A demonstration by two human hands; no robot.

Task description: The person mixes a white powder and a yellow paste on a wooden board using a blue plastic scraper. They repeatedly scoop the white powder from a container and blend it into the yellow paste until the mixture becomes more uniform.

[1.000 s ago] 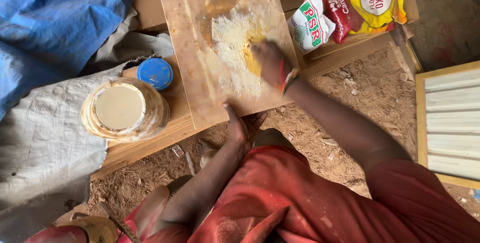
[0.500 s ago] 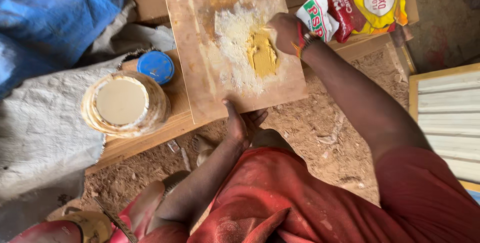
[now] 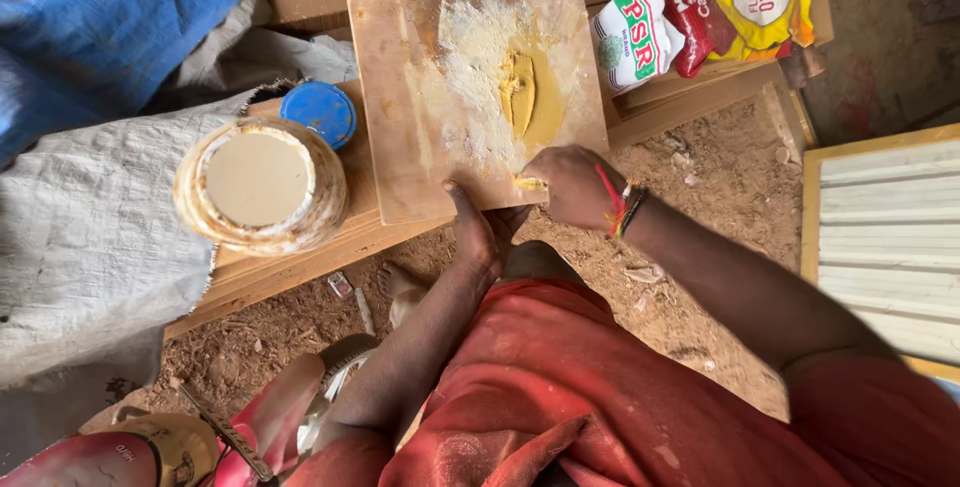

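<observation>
The right hand [image 3: 572, 187] is closing its fingers around a small scraper smeared with yellow paste [image 3: 530, 184], resting at the near right edge of the wooden board [image 3: 400, 127]. The left hand [image 3: 478, 232] is gripping the board's near edge, thumb lying on top. A streak of yellow paste [image 3: 527, 95] is sitting amid white powder [image 3: 472, 57] toward the board's far side. An open tub of pale paste [image 3: 260, 185] is standing to the left, its blue lid [image 3: 320, 113] just beyond it
</observation>
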